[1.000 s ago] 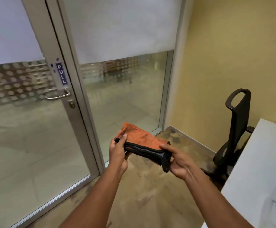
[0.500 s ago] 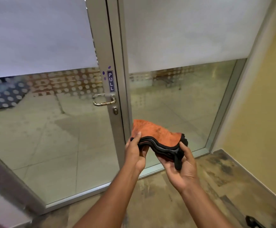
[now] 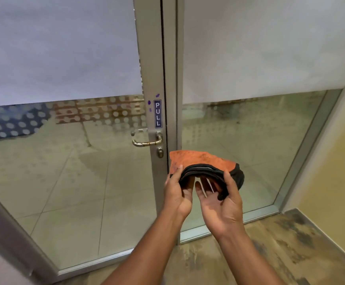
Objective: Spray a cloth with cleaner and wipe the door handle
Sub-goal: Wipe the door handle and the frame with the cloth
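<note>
An orange cloth with black edging is folded and held between both hands in front of the glass door. My left hand pinches its left end. My right hand lies palm up under its right end, thumb on the black edge. The metal lever door handle sits on the door's frame up and to the left of the cloth, a little apart from it, with a keyhole just below. No spray bottle is in view.
A "PULL" sign is fixed above the handle. White blinds cover the upper glass of the door and the fixed side pane. A yellow wall stands at the right. Worn floor lies below.
The view has swung right to left, so the door handle now sits near the middle and the chair and table are out of sight. Both hands keep hold of the cloth, closer to the door.
</note>
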The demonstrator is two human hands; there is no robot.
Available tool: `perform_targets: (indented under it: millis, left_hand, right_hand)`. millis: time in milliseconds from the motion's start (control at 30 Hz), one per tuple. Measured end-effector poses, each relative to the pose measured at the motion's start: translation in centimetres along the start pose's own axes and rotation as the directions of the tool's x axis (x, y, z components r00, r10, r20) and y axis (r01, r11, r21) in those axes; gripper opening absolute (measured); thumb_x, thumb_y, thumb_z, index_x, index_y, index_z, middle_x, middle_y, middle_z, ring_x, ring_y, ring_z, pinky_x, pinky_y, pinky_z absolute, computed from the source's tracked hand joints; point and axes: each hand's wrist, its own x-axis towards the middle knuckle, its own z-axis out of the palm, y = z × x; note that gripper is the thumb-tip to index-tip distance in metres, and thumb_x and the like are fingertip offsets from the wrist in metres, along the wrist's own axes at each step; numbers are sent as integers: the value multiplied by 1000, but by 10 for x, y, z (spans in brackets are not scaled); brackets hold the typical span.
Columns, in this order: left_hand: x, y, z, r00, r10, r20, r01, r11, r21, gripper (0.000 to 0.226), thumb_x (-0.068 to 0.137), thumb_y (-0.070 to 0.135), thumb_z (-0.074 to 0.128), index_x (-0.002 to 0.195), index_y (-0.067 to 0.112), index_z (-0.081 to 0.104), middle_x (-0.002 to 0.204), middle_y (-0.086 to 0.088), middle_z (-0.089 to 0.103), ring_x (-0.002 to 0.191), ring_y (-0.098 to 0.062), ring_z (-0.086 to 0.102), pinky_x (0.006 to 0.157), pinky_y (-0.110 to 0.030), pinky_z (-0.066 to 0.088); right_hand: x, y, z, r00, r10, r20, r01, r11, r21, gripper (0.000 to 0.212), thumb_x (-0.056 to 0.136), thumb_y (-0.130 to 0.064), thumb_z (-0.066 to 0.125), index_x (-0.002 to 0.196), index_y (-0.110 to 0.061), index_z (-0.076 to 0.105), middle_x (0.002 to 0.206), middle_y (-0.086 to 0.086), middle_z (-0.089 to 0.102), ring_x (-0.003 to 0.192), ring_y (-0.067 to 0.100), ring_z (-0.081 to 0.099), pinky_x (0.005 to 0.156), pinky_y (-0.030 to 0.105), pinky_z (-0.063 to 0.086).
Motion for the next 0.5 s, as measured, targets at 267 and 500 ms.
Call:
perform_targets:
  millis: [267,500]
  left_hand:
    - [44,55,16,978,-55,201,59,998,-16,54,95,11,61,147,4,49,125,-25,59,95,-30,65,97,-46,53]
    - [87,103,10,956,-12,294,20,999,-26,43,97,0,58,139,9,55,105,-16,73,90,-25,72,93,-40,59]
  right_hand:
    - [42,53,52,982,-78,174,106,982,-156,74,77,-40,82,137,-6,56,132,16,64,127,29,58,104,39,48]
    - [72,108,85,864,-419,280,502,661,-558,48,62,-69,80,104,-46,75,108,-21,74,107,-3,66,89,14,50]
